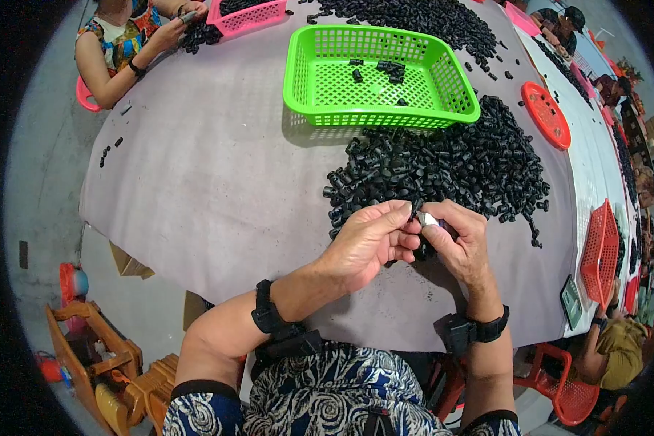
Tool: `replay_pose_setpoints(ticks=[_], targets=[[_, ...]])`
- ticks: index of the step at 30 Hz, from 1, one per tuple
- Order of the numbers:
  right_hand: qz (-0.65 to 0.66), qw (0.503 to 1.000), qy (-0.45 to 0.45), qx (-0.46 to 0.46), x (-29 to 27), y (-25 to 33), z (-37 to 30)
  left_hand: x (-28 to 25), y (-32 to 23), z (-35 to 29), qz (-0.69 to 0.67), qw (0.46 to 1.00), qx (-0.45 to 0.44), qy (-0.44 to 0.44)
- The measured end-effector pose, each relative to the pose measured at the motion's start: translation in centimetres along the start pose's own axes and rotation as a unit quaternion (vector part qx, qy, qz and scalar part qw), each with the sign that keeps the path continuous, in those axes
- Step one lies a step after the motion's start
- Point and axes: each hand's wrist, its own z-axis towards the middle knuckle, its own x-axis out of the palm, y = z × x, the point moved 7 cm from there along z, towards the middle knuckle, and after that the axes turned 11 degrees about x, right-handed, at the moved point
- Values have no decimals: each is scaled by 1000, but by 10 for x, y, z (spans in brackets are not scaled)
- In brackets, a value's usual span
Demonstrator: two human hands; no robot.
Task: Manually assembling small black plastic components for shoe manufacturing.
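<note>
Both of my hands meet just in front of a heap of small black plastic parts (443, 171). My left hand (367, 240) is closed, with thumb and forefinger pinching one small black part (415, 215). Close against it, my right hand (461, 240) is closed around a small tool with a shiny, pale end (428, 219). The tool's exact kind is hidden by the fingers. Beyond the heap stands a green plastic basket (381, 120) with a few black parts on its bottom.
The grey-covered table (218, 189) carries another black heap (421, 22) at the back. A person sits at the far left beside a pink basket (248, 17). On the right are a red tray (546, 115), a red basket (599, 254) and other people. A wooden chair (98, 356) stands at lower left.
</note>
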Motion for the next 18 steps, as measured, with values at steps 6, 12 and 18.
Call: replay_pose_setpoints(ticks=[6, 12, 18], targets=[[-27, 1000, 12, -8, 0, 2, 1, 0, -1, -1, 21, 1000, 7, -14], [-27, 1000, 3, 3, 0, 1, 0, -1, -1, -1, 25, 1000, 11, -16], [-30, 999, -9, 17, 1, 3, 1, -2, -2, 2, 23, 999, 29, -3]])
